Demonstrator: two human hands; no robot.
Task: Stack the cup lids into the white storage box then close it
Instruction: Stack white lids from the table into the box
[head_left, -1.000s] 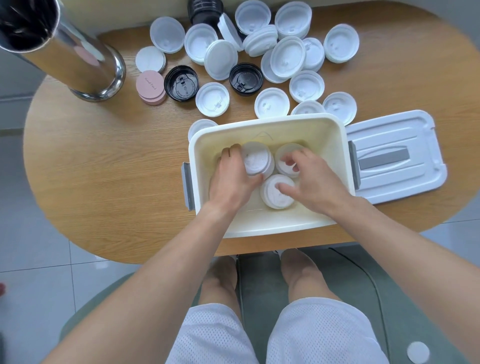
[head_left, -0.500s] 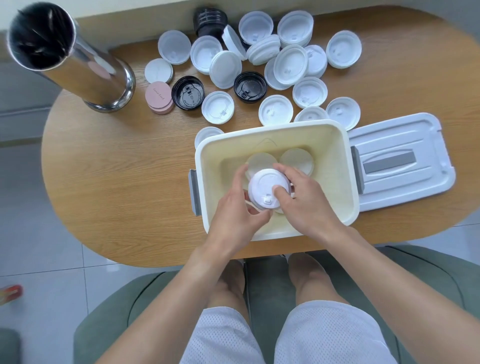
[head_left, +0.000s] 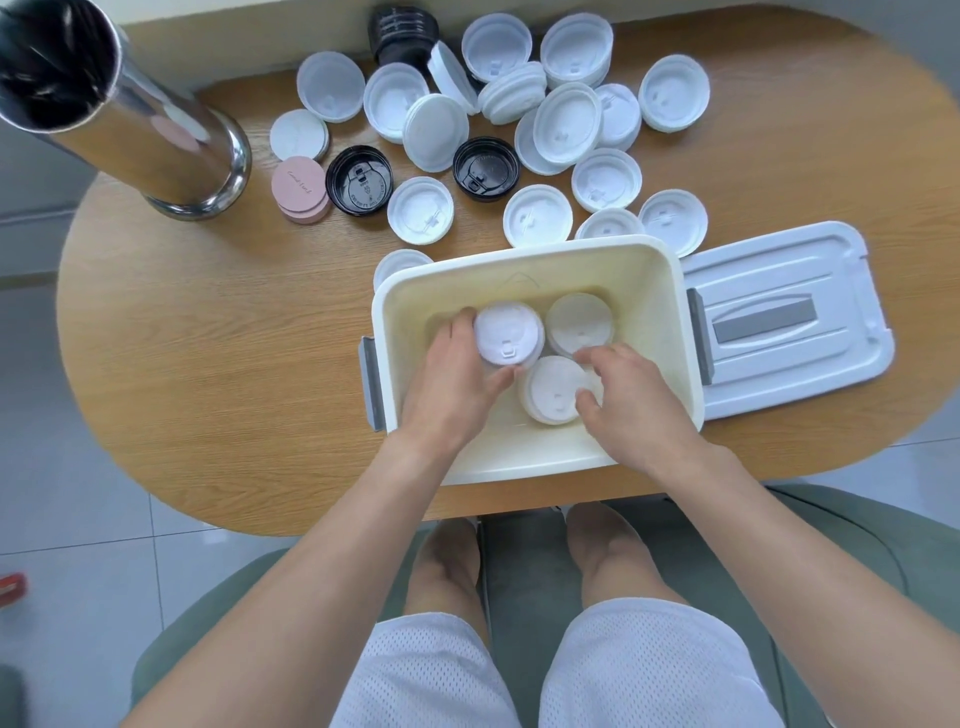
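Note:
The white storage box stands open at the table's near edge. Inside it sit three groups of white cup lids. My left hand grips the back-left lid between fingers and thumb. My right hand rests with curled fingers against the front lid stack, touching its right side. A third lid lies at the back right, untouched. Several loose white lids and two black lids are scattered on the table behind the box. The box's cover lies flat to its right.
A tall shiny metal cylinder stands at the back left of the wooden table. Pink lids lie beside it. A black lid stack sits at the far edge. My knees and a green seat are below.
Both hands held one lid above the box half a second ago. Now my left hand has carried it down to the back-left spot, and my right hand has shifted to the front stack.

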